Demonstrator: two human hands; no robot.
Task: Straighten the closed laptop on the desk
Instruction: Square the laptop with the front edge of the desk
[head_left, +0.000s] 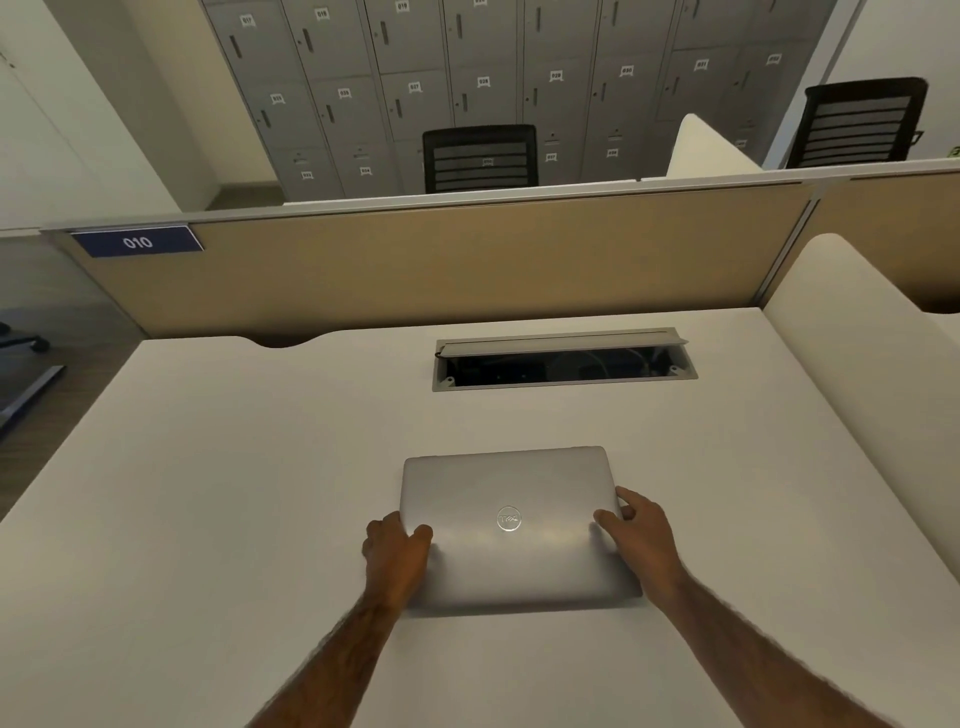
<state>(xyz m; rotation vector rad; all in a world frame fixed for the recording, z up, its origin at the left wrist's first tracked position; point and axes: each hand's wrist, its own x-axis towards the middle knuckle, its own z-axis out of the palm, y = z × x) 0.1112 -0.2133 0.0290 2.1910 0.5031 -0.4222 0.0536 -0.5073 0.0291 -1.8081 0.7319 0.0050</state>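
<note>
A closed silver laptop (511, 499) with a round logo on its lid lies flat on the white desk (234, 493), near the front middle. Its edges run almost parallel to the desk's back edge, with a slight tilt. My left hand (396, 556) grips the laptop's left edge, thumb on the lid and fingers curled round the side. My right hand (641, 535) grips the right edge the same way, thumb resting on the lid. Both forearms reach in from the bottom of the view.
An open cable tray (563, 364) is sunk into the desk behind the laptop. A tan divider panel (441, 265) with a blue "010" sign (136, 241) closes the back. A white side partition (852, 364) stands on the right. Black chairs and grey lockers lie beyond.
</note>
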